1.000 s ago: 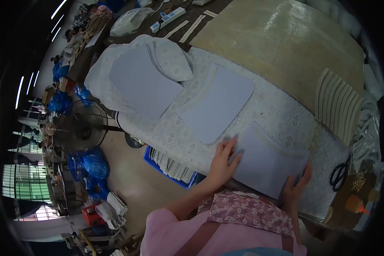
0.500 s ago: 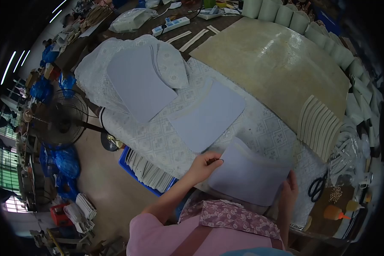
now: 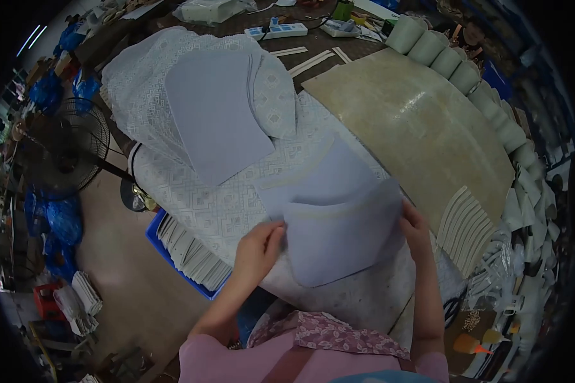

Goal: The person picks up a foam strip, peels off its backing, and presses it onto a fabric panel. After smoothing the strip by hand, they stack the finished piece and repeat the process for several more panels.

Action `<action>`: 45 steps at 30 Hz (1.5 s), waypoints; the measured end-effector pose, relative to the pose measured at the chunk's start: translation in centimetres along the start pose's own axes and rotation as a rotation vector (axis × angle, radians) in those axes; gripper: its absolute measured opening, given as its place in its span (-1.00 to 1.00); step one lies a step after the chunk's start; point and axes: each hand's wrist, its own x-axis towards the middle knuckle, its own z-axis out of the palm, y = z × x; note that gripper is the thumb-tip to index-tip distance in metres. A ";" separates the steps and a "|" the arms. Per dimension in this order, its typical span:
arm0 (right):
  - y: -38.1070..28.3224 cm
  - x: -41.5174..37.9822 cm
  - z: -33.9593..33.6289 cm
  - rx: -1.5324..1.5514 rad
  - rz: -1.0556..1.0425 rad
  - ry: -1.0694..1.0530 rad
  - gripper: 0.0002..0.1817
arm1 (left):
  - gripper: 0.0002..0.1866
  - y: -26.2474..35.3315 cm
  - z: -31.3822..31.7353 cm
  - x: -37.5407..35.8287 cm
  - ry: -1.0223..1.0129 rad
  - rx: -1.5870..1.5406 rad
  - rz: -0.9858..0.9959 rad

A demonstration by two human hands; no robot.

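Note:
A lavender sheet with a curved upper edge (image 3: 342, 246) is held between my two hands above the patterned cloth (image 3: 204, 210). At its left edge my left hand (image 3: 260, 247) pinches it with thumb and fingers. My right hand (image 3: 416, 231) grips the right edge, its fingertips partly hidden behind the sheet. Beyond it lies a second lavender piece (image 3: 329, 169) with a pale strip along its curved edge, partly covered by the held sheet. Several more pieces are stacked (image 3: 217, 115) on the lace cloth at the upper left.
A tan board (image 3: 428, 121) with curved pale strips (image 3: 464, 226) is on the right. White rolls (image 3: 434, 51) line the far edge. Glue bottles (image 3: 467, 345) and dark scissors (image 3: 452, 309) are at the lower right. A blue crate (image 3: 188, 255) and a fan (image 3: 67, 147) stand left.
Both hands have carried the held sheet forward and slightly left, so it now overlaps the middle piece. The camera view has shifted as well.

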 end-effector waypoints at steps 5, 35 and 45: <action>-2.3 8.5 5.4 -0.560 -0.545 -0.049 -0.57 | -0.69 -1.9 -0.9 2.5 0.176 0.261 0.304; -2.0 15.2 14.0 -0.842 -0.743 -0.237 -0.55 | -0.43 -3.0 1.6 5.6 0.022 0.541 0.280; -1.9 15.1 14.1 -0.854 -0.721 -0.225 -0.53 | -0.42 -3.1 1.0 5.0 0.029 0.616 0.225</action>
